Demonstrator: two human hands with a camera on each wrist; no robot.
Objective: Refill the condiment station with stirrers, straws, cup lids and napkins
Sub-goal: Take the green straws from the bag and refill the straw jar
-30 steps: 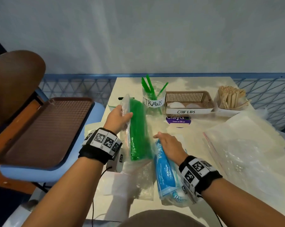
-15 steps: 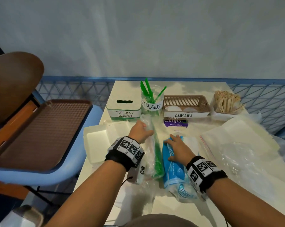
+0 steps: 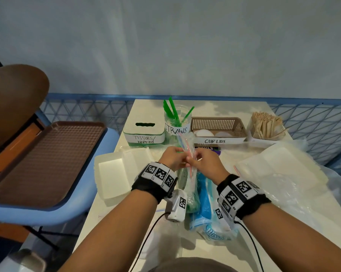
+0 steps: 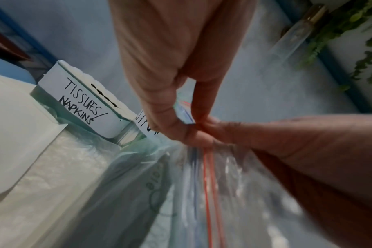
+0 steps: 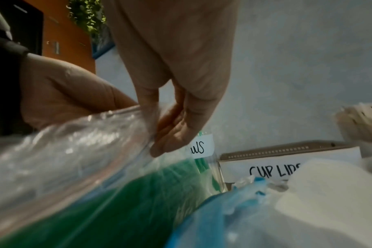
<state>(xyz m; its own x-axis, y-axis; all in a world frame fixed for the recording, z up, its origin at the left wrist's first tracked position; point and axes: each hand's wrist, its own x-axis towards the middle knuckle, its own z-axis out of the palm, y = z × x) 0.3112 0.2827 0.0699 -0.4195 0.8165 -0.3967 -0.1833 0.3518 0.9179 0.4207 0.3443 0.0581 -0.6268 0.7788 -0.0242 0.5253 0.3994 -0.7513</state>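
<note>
A clear zip bag of green straws (image 3: 187, 185) lies on the table in front of the straws jar (image 3: 175, 124). My left hand (image 3: 172, 157) and right hand (image 3: 202, 160) meet at the bag's top and pinch its red and blue zip strip (image 4: 206, 167) from either side. In the right wrist view the green straws (image 5: 121, 201) show through the plastic under my fingers (image 5: 170, 134). A blue napkin pack (image 3: 207, 209) lies beneath my right wrist. The napkin box (image 3: 144, 134), the cup lids basket (image 3: 218, 128) and the wooden stirrers (image 3: 265, 124) stand in a row at the back.
An open white foam box (image 3: 116, 173) lies left of my hands. Another foam box inside clear plastic (image 3: 279, 169) covers the table's right side. A brown tray (image 3: 42, 160) rests on a blue chair to the left. A blue mesh fence runs behind the table.
My left hand laid the straw bag down flat and slid to its top. My right hand left the napkin pack and joined it on the zip strip.
</note>
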